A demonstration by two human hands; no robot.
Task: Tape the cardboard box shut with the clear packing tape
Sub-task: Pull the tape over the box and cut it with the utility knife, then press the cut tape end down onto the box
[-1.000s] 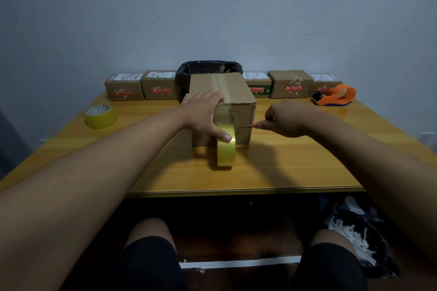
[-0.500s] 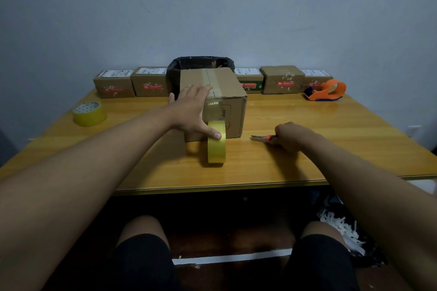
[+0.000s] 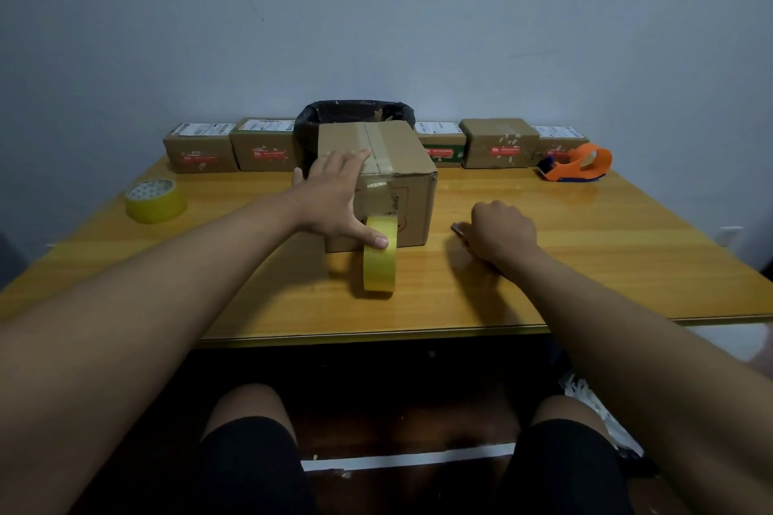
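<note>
Cardboard box (image 3: pixel 389 167) mid-counter (image 3: pixel 627 247), steadied by flat, spread left hand (image 3: pixel 334 197); thumb pinning tape roll (image 3: pixel 379 253). Right hand (image 3: pixel 500 232) curled over cutter (grip unclear). Tape best kept taut.

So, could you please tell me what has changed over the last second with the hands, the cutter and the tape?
The right hand drew the small cutter away from the cardboard box front and brought it down to the table, where it now rests, fingers curled over it. The left hand stayed on the box, thumb on the tape roll standing against it. The spare roll and orange dispenser are unchanged.
</note>
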